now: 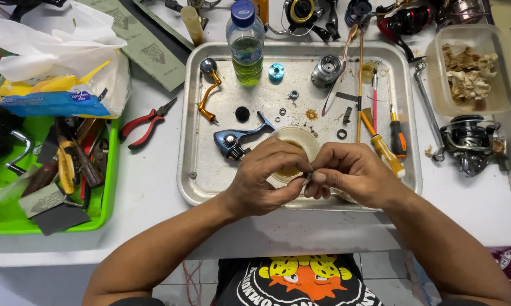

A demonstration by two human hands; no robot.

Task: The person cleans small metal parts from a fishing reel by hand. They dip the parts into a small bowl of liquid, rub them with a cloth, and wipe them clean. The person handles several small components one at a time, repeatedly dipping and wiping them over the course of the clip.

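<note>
My left hand [269,175] and my right hand [349,173] meet over the front of a metal tray [194,170]. Together their fingertips pinch a tiny dark part [310,175]; it is too small to identify. Just behind the fingers stands a small white bowl [300,139] with yellowish liquid. A blue reel body [235,139] lies left of the bowl. A gold reel handle [209,96], a silver spool [327,69], small washers and rings lie further back on the tray. Screwdrivers [387,148] rest on the tray's right side.
A plastic bottle [246,42] stands at the tray's back edge. Red pliers [148,122] lie left of the tray. A green tray [105,209] of tools sits at the far left under a white bag [57,54]. A reel [470,141] and a clear tub [470,68] stand right.
</note>
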